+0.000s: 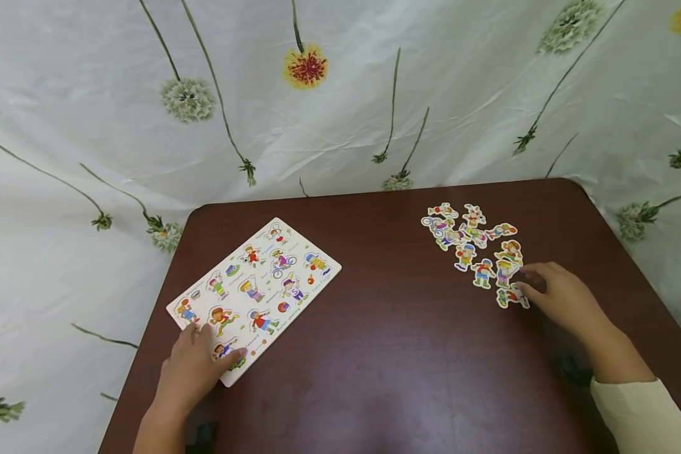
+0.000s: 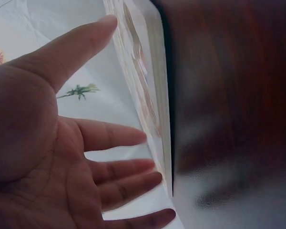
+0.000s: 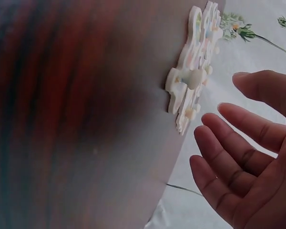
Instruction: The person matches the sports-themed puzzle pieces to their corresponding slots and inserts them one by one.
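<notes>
A white puzzle board (image 1: 242,315) printed with cartoon children playing sports lies slanted on the left of the table. My left hand (image 1: 190,366) rests on its near left end, thumb and fingers spread; the left wrist view shows the fingertips along the board's face (image 2: 155,86). On the right, my right hand (image 1: 564,299) hovers beside the loose puzzle pieces, fingers loosely bent, nothing held. Closest to its fingertips are a piece with a yellow-hatted child (image 1: 505,272) and the nearest piece (image 1: 511,296). Knobs (image 3: 196,78) stand out from the pieces in the right wrist view.
Several more child-shaped pieces (image 1: 451,236) lie clustered toward the back right, some overlapping. The dark brown table (image 1: 386,353) has rounded far corners. Behind and around it hangs a white cloth (image 1: 340,113) with a dandelion print.
</notes>
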Demonstrator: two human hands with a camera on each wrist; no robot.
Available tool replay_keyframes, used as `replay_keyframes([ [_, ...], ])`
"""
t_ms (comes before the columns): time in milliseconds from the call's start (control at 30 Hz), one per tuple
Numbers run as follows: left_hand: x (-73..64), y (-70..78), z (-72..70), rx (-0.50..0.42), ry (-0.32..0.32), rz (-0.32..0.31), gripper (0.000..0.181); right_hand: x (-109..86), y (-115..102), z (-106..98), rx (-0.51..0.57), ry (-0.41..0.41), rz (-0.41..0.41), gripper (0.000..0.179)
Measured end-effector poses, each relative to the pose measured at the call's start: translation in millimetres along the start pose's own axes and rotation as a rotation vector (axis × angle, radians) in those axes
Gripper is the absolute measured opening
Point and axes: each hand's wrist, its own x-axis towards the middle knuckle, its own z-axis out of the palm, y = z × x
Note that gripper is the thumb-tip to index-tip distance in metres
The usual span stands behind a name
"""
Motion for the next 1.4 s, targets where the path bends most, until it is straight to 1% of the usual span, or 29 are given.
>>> replay_keyframes([
  [33, -2.2, -0.1, 1.4, -0.004, 0.01, 0.001, 0.088, -0.4, -0.1, 1.0, -0.001, -0.004, -0.002, 0.045],
  [100, -5.4, 0.3, 3.9, -0.005, 0.011, -0.005, 0.089, -0.9, 0.3, 3.0, 0.005, -0.009, -0.01, 0.041],
  [200, -7.1, 0.7, 7.2, -0.009, -0.017, -0.011, 0.099, -2.3, 1.9, 6.3, 0.012, -0.021, -0.019, 0.035],
  [333, -6.3, -0.3, 9.5, -0.016, -0.033, 0.007, 0.108, -4.2, 3.6, 9.7, 0.019, -0.036, -0.02, 0.03],
  [467, -5.5, -1.2, 8.5, -0.019, -0.035, 0.03, 0.113, -4.7, 3.5, 11.7, 0.016, -0.041, -0.025, 0.028],
  [600, -1.6, -0.5, 7.7, -0.018, -0.041, 0.044, 0.116, -5.1, 4.3, 12.7, 0.009, -0.042, -0.031, 0.024],
  [867, 16.7, 7.3, 5.9, -0.016, -0.075, 0.082, 0.118, -5.2, 5.3, 14.5, 0.007, -0.043, -0.032, 0.02],
  [1133, 36.8, 25.4, 3.1, -0.07, -0.088, 0.168, 0.112, -4.6, 3.6, 15.3, 0.009, -0.04, -0.034, 0.019],
  [1267, 49.8, 35.4, 2.8, -0.06, -0.119, 0.196, 0.112, -4.0, 3.6, 14.9, 0.007, -0.038, -0.033, 0.02],
  [1400, 64.6, 46.6, 1.5, -0.059, -0.172, 0.215, 0.112, -3.5, 3.7, 15.8, 0.001, -0.03, -0.039, 0.017],
])
